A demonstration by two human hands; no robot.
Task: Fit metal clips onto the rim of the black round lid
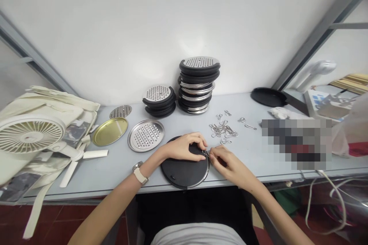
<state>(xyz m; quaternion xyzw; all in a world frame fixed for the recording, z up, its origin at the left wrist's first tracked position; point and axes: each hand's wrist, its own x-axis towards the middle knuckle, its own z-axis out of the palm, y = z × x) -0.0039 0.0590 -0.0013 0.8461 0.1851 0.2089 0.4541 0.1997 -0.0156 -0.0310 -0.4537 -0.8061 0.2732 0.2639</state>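
A round black disc (184, 172) with a metal rim lies near the front edge of the grey table. My left hand (186, 147) rests over its upper part, thumb and fingers closed around a small metal clip (205, 153) at the disc's right edge. On the clip's right side, my right hand (225, 160) pinches the same clip between thumb and fingers. A loose pile of similar metal clips (222, 129) is spread behind my right hand. Left of the disc lies a silver grater plate (146, 135).
Two stacks of discs, one tall (198, 88) and one short (159, 101), stand near the wall. A gold disc (110, 131), a white fan (31, 136) and a cream bag (54, 103) are left. A black round tray (268, 97) is back right.
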